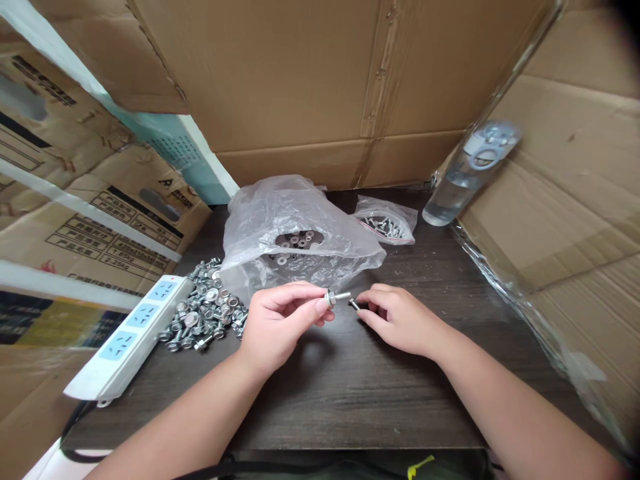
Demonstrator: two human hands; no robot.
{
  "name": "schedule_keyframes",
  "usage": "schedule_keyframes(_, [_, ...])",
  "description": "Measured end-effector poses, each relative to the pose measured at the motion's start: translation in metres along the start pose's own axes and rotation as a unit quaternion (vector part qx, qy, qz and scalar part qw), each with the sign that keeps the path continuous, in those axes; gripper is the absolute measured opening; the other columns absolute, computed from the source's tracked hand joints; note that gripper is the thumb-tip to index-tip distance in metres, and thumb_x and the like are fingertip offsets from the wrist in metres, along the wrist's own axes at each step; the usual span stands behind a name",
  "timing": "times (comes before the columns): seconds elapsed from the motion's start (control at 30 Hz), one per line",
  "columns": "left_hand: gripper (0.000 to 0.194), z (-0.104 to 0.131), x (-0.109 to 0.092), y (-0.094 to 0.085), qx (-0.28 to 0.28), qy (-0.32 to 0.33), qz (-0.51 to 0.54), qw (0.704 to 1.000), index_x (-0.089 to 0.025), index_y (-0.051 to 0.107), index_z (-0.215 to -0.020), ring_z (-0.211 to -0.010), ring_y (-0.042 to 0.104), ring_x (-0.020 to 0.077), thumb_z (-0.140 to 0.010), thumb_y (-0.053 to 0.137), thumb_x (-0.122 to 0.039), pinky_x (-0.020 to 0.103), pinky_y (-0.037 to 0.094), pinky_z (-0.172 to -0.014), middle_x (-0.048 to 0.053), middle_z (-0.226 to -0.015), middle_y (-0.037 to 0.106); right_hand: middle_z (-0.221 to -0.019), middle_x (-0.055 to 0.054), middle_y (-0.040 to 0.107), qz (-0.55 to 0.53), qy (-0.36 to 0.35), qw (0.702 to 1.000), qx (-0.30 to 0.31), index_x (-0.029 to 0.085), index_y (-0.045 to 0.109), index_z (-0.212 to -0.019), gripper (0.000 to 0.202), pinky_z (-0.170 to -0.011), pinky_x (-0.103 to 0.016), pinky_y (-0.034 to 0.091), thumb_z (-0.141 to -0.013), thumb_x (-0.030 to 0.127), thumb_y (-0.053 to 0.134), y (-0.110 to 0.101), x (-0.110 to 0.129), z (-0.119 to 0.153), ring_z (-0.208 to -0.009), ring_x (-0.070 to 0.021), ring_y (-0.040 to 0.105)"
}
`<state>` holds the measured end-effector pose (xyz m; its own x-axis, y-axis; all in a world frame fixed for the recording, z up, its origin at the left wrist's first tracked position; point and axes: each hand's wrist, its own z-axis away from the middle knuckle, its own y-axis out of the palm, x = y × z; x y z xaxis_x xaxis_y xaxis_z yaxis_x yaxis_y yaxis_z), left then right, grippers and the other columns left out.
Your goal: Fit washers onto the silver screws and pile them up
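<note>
My left hand (285, 320) pinches a metal bolt (342, 295) between thumb and fingers, its shank pointing right and a wide washer-like ring near its head. Just to the right, my right hand (400, 317) is closed on a small screw (354, 304) at its fingertips; part of the screw is hidden by the fingers. The two pieces are close but apart. Beyond my left hand lies a clear plastic bag (300, 200) with several flat washers (302, 243) showing through its opening. Left of that hand sits a pile of bolts (205, 310), many with washers.
A white power strip (135, 327) borders the pile on the left. Farther back are a small zip bag of screws (387, 223) and a water bottle (465, 177). Cardboard walls (300, 80) enclose the dark wooden table (350, 407) at the back and both sides.
</note>
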<state>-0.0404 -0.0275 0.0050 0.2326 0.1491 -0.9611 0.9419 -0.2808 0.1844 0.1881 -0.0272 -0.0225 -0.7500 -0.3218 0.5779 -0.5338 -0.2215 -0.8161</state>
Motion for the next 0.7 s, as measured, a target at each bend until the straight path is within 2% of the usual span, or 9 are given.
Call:
schedule_keyframes(0.13, [0.011,-0.001,-0.004,0.003,0.007,0.022,-0.033,0.999,-0.02,0.078,-0.083,-0.061,0.068,0.0099,-0.078,0.073,-0.013,0.017,0.057,-0.055,0.003,-0.074,0.072,-0.091,-0.003,0.064,-0.009,0.02,1.0,0.0,0.023,0.068,-0.106,0.022,-0.073,-0.026,0.044,-0.09,0.033,0.056,0.002,0.0,-0.002,-0.078,-0.0136,0.057])
schedule_keyframes(0.27, [0.013,0.002,-0.015,0.006,0.031,0.132,-0.141,0.981,-0.016,0.077,-0.084,-0.062,0.068,0.0113,-0.077,0.07,-0.007,0.019,0.057,-0.056,0.005,-0.07,0.072,-0.091,-0.004,0.064,-0.015,0.025,1.0,0.006,0.023,0.067,-0.109,0.025,-0.073,-0.026,0.043,-0.091,0.036,0.055,0.002,0.0,-0.004,-0.079,-0.0146,0.057])
schedule_keyframes(0.4, [0.015,0.007,-0.021,0.012,0.061,0.29,-0.258,0.92,-0.011,0.074,-0.086,-0.065,0.069,0.0135,-0.074,0.068,-0.002,0.022,0.058,-0.061,0.01,-0.075,0.073,-0.09,-0.004,0.064,-0.024,0.01,1.0,0.015,0.022,0.067,-0.108,0.026,-0.073,-0.027,0.043,-0.091,0.036,0.053,0.003,-0.002,-0.002,-0.079,-0.015,0.058])
schedule_keyframes(0.47, [0.013,0.011,-0.021,0.017,0.065,0.337,-0.288,0.894,-0.01,0.072,-0.085,-0.066,0.07,0.0144,-0.075,0.068,-0.004,0.022,0.058,-0.062,0.011,-0.075,0.074,-0.09,-0.005,0.064,-0.027,0.009,0.999,0.017,0.021,0.067,-0.108,0.027,-0.072,-0.027,0.043,-0.091,0.036,0.052,0.004,-0.003,-0.002,-0.078,-0.0149,0.058])
schedule_keyframes(0.6, [0.011,0.026,-0.024,0.014,0.054,0.358,-0.36,0.86,-0.01,0.071,-0.086,-0.065,0.07,0.0135,-0.077,0.066,-0.007,0.02,0.058,-0.061,0.011,-0.073,0.074,-0.088,-0.005,0.063,-0.024,0.008,0.999,0.021,0.02,0.067,-0.106,0.029,-0.071,-0.028,0.043,-0.091,0.038,0.05,0.006,-0.007,-0.003,-0.075,-0.0153,0.058])
schedule_keyframes(0.67, [0.014,0.041,-0.03,-0.001,0.022,0.372,-0.409,0.833,-0.011,0.071,-0.087,-0.07,0.071,0.014,-0.076,0.066,-0.006,0.02,0.059,-0.065,0.01,-0.078,0.075,-0.089,-0.006,0.064,-0.013,0.007,1.0,0.023,0.02,0.067,-0.106,0.031,-0.072,-0.029,0.043,-0.091,0.04,0.049,0.006,-0.008,-0.002,-0.076,-0.0162,0.059])
schedule_keyframes(0.7, [0.014,0.049,-0.035,-0.013,-0.011,0.371,-0.44,0.818,-0.012,0.072,-0.087,-0.071,0.072,0.0138,-0.076,0.066,-0.006,0.02,0.059,-0.067,0.009,-0.079,0.075,-0.091,-0.006,0.064,-0.008,0.005,1.0,0.024,0.02,0.068,-0.106,0.032,-0.073,-0.029,0.043,-0.091,0.041,0.049,0.005,-0.008,-0.001,-0.078,-0.0168,0.059])
